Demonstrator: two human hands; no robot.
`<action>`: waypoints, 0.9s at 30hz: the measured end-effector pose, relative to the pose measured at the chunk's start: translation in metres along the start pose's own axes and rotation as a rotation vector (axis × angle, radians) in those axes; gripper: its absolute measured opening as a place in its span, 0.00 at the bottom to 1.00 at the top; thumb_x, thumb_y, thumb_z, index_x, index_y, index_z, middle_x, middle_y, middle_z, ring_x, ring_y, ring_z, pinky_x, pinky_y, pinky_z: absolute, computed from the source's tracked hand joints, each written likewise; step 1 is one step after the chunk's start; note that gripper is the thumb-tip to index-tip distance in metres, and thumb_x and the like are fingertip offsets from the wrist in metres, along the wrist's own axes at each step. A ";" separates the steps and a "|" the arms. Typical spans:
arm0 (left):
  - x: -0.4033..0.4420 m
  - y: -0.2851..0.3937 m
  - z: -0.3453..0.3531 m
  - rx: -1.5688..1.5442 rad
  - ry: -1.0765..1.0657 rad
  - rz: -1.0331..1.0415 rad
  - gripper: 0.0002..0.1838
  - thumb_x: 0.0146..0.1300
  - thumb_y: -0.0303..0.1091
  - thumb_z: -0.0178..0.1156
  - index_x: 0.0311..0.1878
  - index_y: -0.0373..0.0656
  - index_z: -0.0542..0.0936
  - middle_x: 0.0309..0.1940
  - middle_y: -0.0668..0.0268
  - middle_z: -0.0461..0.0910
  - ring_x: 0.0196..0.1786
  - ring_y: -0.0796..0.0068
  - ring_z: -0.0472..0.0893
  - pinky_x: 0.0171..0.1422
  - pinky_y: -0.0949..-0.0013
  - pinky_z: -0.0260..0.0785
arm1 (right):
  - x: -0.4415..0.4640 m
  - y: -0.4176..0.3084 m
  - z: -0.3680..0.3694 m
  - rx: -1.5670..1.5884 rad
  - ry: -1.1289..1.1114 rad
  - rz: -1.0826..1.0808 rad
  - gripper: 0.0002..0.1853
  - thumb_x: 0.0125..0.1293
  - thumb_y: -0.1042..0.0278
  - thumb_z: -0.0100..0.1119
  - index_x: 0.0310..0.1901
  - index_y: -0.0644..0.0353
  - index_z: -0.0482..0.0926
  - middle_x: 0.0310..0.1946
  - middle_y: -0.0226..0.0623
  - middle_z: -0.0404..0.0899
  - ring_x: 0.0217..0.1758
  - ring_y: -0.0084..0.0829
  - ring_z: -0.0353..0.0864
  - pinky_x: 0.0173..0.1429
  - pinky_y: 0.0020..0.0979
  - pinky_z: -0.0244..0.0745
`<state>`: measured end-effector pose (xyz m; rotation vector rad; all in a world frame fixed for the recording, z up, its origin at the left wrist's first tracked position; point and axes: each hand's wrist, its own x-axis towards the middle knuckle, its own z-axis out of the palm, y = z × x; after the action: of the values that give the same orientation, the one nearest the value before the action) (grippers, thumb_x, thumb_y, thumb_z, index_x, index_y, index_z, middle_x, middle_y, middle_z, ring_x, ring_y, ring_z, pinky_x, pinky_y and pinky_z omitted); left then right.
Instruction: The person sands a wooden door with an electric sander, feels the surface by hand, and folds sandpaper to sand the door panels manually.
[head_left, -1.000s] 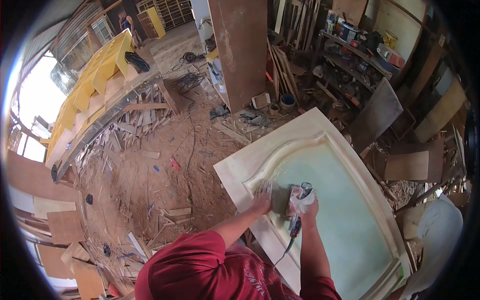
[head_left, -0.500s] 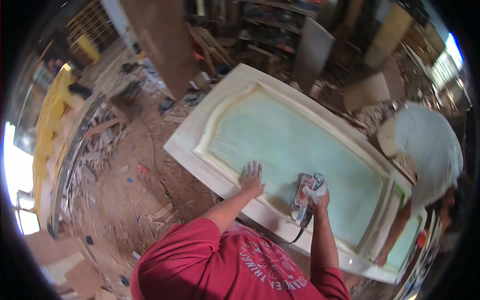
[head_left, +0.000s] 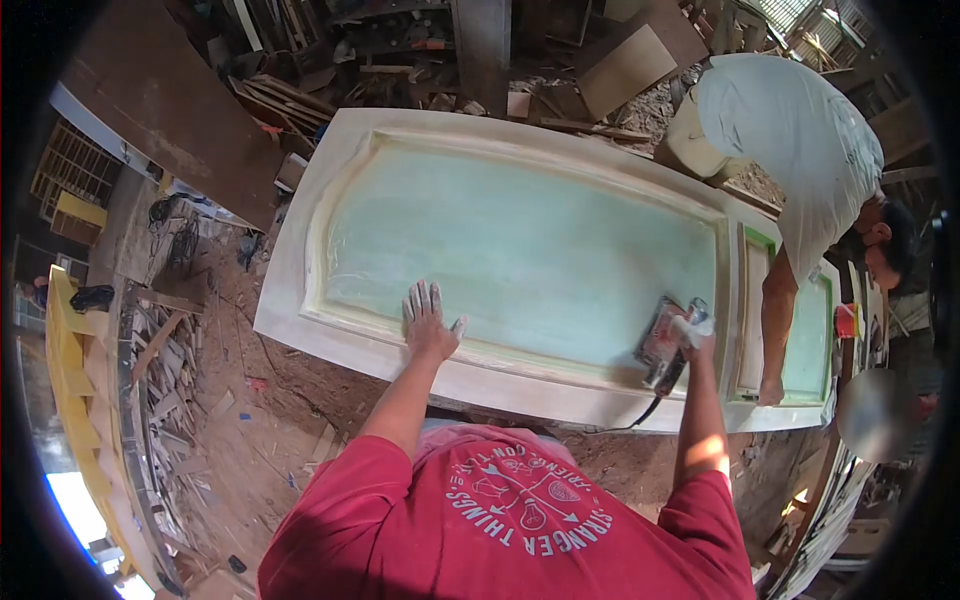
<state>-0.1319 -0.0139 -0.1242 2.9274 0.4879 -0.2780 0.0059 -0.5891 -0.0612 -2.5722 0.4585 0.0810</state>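
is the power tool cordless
No, a dark cord runs from the lower end of the power tool across the pale frame around the green panel.

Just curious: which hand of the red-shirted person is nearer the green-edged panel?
Right: the right hand, on the sander, is just left of the panel; the left hand is much farther left.

The brown floor [head_left: 275, 445] around you is strewn with wood scraps [head_left: 170, 410]. A yellow frame [head_left: 64, 345] runs along your left, with a bright patch of light [head_left: 78, 508] low beside it. Ahead to your left, a big brown board [head_left: 170, 110] stands near a barred grille [head_left: 72, 165]; loose planks [head_left: 285, 97] lie beyond, below a dim, cluttered shelf [head_left: 390, 14].
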 end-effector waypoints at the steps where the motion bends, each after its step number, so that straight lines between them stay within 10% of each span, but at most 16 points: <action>1: 0.001 0.000 0.000 0.004 -0.002 -0.002 0.59 0.75 0.70 0.56 0.93 0.38 0.45 0.93 0.44 0.39 0.95 0.42 0.38 0.96 0.39 0.27 | 0.014 0.023 0.001 -0.034 0.044 -0.067 0.31 0.62 0.38 0.75 0.54 0.58 0.88 0.45 0.50 0.90 0.48 0.49 0.91 0.55 0.49 0.85; 9: 0.004 -0.002 -0.007 0.004 -0.042 -0.013 0.59 0.74 0.69 0.56 0.93 0.39 0.46 0.93 0.43 0.39 0.95 0.41 0.37 0.96 0.37 0.26 | 0.075 0.170 0.015 -0.489 0.219 -0.386 0.22 0.66 0.37 0.77 0.59 0.27 0.91 0.56 0.65 0.85 0.56 0.65 0.88 0.58 0.51 0.86; 12: 0.004 -0.005 -0.013 -0.019 -0.054 -0.008 0.58 0.75 0.68 0.56 0.93 0.40 0.46 0.93 0.43 0.39 0.95 0.40 0.37 0.96 0.35 0.25 | 0.067 0.149 0.024 -0.626 0.134 -0.634 0.28 0.63 0.42 0.79 0.63 0.40 0.88 0.57 0.60 0.86 0.55 0.58 0.90 0.58 0.48 0.86; 15: 0.004 -0.011 -0.011 -0.075 -0.023 0.012 0.55 0.75 0.66 0.55 0.93 0.41 0.48 0.93 0.41 0.39 0.94 0.38 0.38 0.95 0.33 0.25 | 0.007 0.022 0.053 0.242 -0.021 -0.258 0.27 0.65 0.58 0.76 0.63 0.58 0.82 0.48 0.47 0.85 0.47 0.44 0.89 0.51 0.39 0.86; 20: 0.005 -0.024 -0.009 -0.082 -0.028 0.058 0.52 0.78 0.63 0.54 0.93 0.41 0.48 0.93 0.41 0.41 0.94 0.36 0.40 0.95 0.33 0.28 | -0.085 -0.177 0.094 0.197 -0.263 -0.220 0.37 0.54 0.53 0.81 0.65 0.60 0.80 0.45 0.38 0.89 0.46 0.37 0.88 0.56 0.42 0.84; 27: 0.022 -0.108 -0.022 -0.206 0.021 -0.109 0.52 0.75 0.57 0.58 0.91 0.36 0.52 0.93 0.43 0.44 0.94 0.38 0.41 0.95 0.35 0.31 | -0.162 -0.371 0.178 -0.047 -0.409 -0.535 0.37 0.51 0.53 0.80 0.62 0.59 0.81 0.51 0.51 0.90 0.53 0.51 0.92 0.60 0.45 0.85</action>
<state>-0.1440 0.0977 -0.1215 2.7108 0.6398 -0.1972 -0.0161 -0.1505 -0.0109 -2.5409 -0.3845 0.4164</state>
